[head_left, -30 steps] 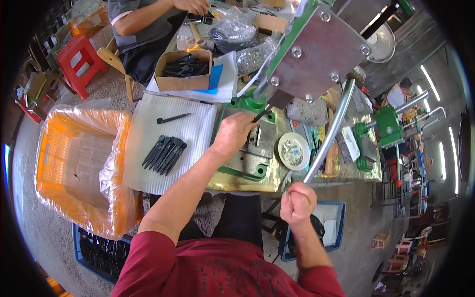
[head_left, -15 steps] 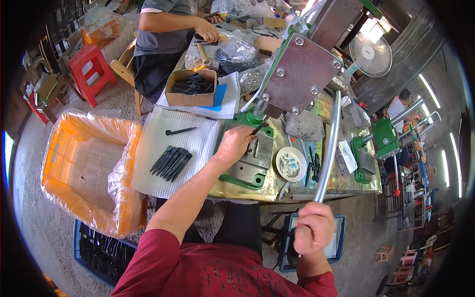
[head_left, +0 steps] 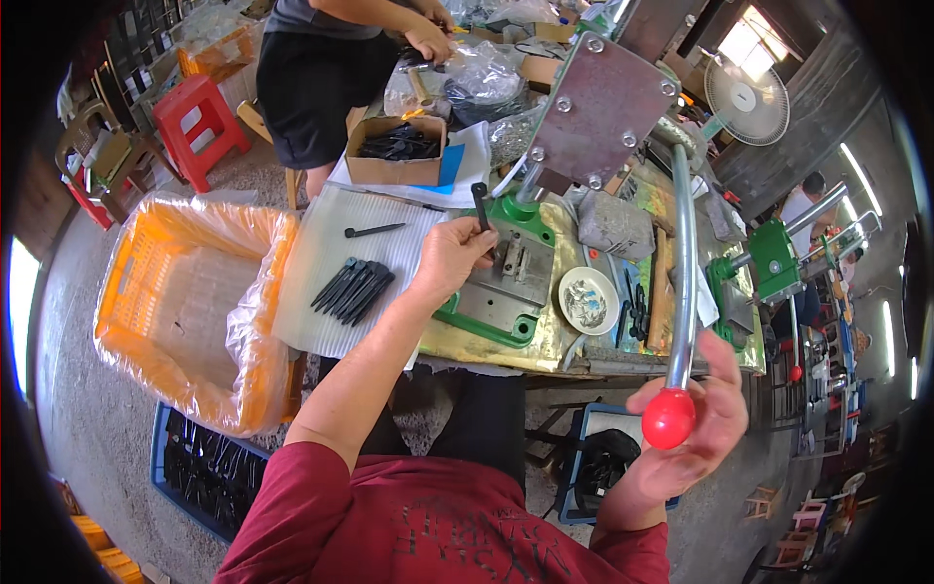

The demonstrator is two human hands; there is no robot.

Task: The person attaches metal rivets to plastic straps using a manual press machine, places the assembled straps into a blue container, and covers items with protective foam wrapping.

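Observation:
My left hand (head_left: pixel 452 261) pinches a black peg-like part (head_left: pixel 481 206) with a wider head. The part stands upright over the near side of the green-based hand press (head_left: pixel 479 327), by the small metal fixture (head_left: pixel 516 258) on its plate. My right hand (head_left: pixel 718 414) is open behind the red ball knob (head_left: pixel 668 419) of the press's steel lever (head_left: pixel 684 263), its fingers spread. To the left, on a white foam sheet (head_left: pixel 309 277), are a pile of similar black parts (head_left: pixel 354 290) and a single one (head_left: pixel 375 230).
A bag-lined orange crate (head_left: pixel 115 292) stands left. A carton of black parts (head_left: pixel 397 171) sits beyond the foam sheet. Right of the press are a white bowl of small metal pieces (head_left: pixel 588 301) and a second green press (head_left: pixel 775 261). A co-worker's hand (head_left: pixel 428 41) works at the far side.
My left hand has raised the black part from the press plate and turned it upright. The lever end has shifted right and toward me; my right hand has gone from gripping it to spread fingers.

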